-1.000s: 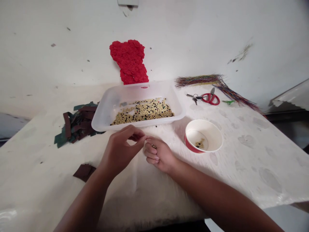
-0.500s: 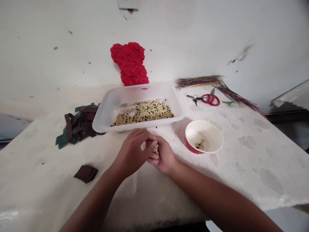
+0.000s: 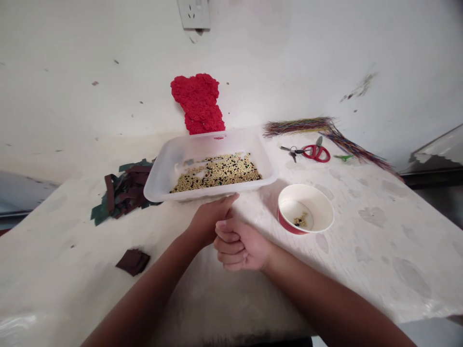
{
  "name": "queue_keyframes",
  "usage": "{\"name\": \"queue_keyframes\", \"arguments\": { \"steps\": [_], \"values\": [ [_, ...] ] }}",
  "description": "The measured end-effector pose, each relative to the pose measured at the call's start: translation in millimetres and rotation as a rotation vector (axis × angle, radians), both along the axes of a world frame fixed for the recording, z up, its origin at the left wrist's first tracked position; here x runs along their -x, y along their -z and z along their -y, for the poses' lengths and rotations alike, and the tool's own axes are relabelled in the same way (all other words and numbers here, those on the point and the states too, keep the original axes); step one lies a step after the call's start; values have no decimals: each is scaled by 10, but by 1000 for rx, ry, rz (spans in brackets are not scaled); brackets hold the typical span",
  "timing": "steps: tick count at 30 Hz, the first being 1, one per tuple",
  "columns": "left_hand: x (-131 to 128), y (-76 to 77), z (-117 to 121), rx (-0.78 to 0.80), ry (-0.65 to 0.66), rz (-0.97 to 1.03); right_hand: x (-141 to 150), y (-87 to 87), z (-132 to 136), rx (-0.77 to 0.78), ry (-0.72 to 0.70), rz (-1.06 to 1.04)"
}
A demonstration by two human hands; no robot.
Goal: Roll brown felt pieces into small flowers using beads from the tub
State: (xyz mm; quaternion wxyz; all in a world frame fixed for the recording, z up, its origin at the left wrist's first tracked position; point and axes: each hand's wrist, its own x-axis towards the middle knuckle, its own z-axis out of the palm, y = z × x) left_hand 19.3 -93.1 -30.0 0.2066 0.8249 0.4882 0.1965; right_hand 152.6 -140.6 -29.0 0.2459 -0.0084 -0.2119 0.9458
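Below plastic tub (image 3: 157, 180) | left hand (image 3: 210, 221) extended | right hand (image 3: 238, 246) curled

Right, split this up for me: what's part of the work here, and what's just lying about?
In use: left hand, right hand, clear plastic tub of beads, red-and-white paper bowl of beads.

Lying about: red rose-covered shape, red-handled scissors, keys, coloured wire bundle, dark strips.

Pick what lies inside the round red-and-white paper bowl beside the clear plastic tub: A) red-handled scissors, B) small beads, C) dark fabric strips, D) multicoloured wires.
B: a small heap of pale and dark beads lies at the bottom of the round red-and-white paper bowl.
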Motion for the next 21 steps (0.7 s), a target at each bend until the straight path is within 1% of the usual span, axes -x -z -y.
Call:
{"name": "queue_keyframes", "arguments": {
  "steps": [3,5,8,11,17,21],
  "values": [
    [-147,-7,-52,-40,55,-236,-5,10,7,-3,8,10],
    [-206,4,-72,-69,46,-326,5,26,10,2,11,27],
    [-216,32,-72,-92,5,-336,33,47,16,8,18,53],
    [-161,61,-44,-105,-20,-345,60,58,20,6,29,59],
    [-37,144,24,-265,77,-274,86,73,15,3,-11,44],
    [-41,194,0,-282,160,-242,92,69,30,-8,-4,69]
  ]
}}
